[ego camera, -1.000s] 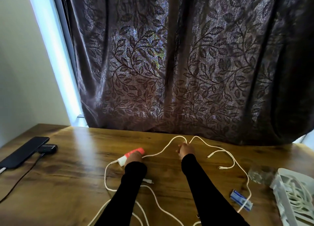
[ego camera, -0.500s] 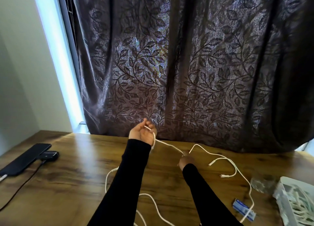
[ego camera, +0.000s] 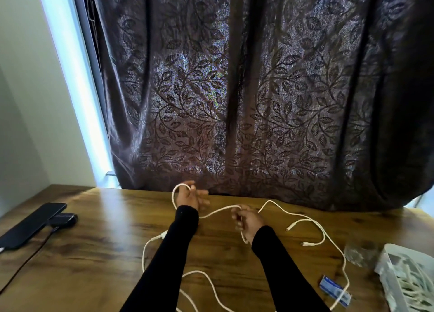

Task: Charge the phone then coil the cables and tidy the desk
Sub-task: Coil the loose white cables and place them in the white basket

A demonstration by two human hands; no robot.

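Fingers of my left hand (ego camera: 187,198) carry a loop of white cable (ego camera: 303,217); my right hand (ego camera: 247,221) pinches the strand between them. Remaining slack trails right and toward me across the counter (ego camera: 105,253), nearer my right hand.

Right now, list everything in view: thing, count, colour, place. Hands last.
white cable: at least two, tangled, white, across the desk's middle and right
phone: one, black, far left of desk, lying flat
charger block: one, black, beside the phone
dark cable: one, black, running from the charger toward the near left edge
small packet: one, blue and white, near right
basket: one, white, right edge, with pale cables inside
desk: one, brown wood
curtain: one, dark, leaf pattern, behind the desk
left hand: cable looped round its fingers
right hand: pinches the cable
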